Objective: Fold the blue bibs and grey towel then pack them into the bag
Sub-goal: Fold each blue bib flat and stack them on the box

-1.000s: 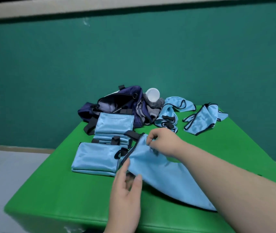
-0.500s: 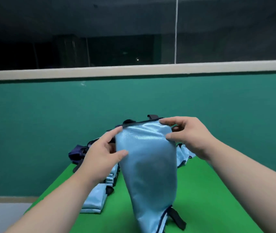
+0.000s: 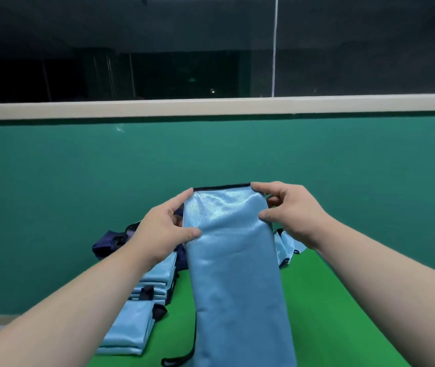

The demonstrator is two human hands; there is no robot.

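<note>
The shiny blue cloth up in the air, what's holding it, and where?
The left hand and right hand pinch the shiny light-blue fabric bib at its two top corners.

Soft, even indoor light leaves a pale sheen on the upper part of the blue bib and hardly any shadow on the green bench. The window behind is nearly black. The forearms stretch wide toward the lower corners, and detail is slightly soft throughout.
</note>
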